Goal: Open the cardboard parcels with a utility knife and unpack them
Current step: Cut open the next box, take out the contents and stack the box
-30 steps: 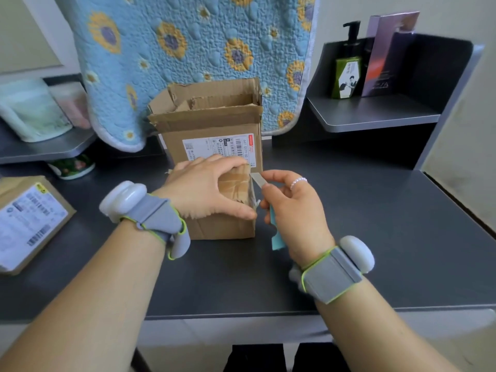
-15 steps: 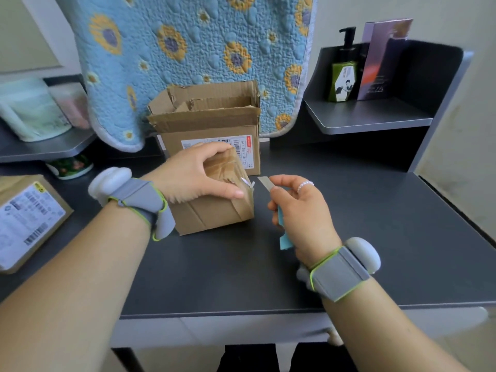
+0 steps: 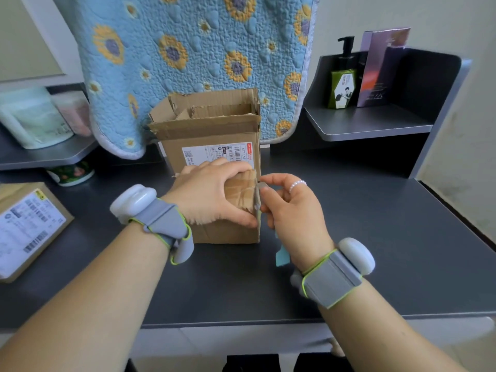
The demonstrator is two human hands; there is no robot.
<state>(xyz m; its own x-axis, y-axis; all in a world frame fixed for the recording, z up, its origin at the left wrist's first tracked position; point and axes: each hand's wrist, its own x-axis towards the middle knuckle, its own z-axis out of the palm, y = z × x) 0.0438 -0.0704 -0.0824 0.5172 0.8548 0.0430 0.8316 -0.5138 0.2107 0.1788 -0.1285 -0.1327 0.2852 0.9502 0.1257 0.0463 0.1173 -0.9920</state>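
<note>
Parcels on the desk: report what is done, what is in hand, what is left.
Done: the big box at the back stands with its flaps open. In hand: the left hand steadies the small taped parcel while the right hand sets the utility knife at its right edge. Left: finishing this one, then the labelled parcel at far left, which looks sealed.

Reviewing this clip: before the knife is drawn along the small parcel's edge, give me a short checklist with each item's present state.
1. Small parcel steadied: ok, left hand clamps it from above on the desk.
2. Utility knife gripped: ok, right hand holds it, blade at the parcel's right edge.
3. Left fingertips clear of the blade: not ok, the thumb tip lies right beside it.
4. Blade on a tape seam: cannot tell, hands hide it.
5. Room around: ok, the opened box stands behind, another parcel far left.
</note>
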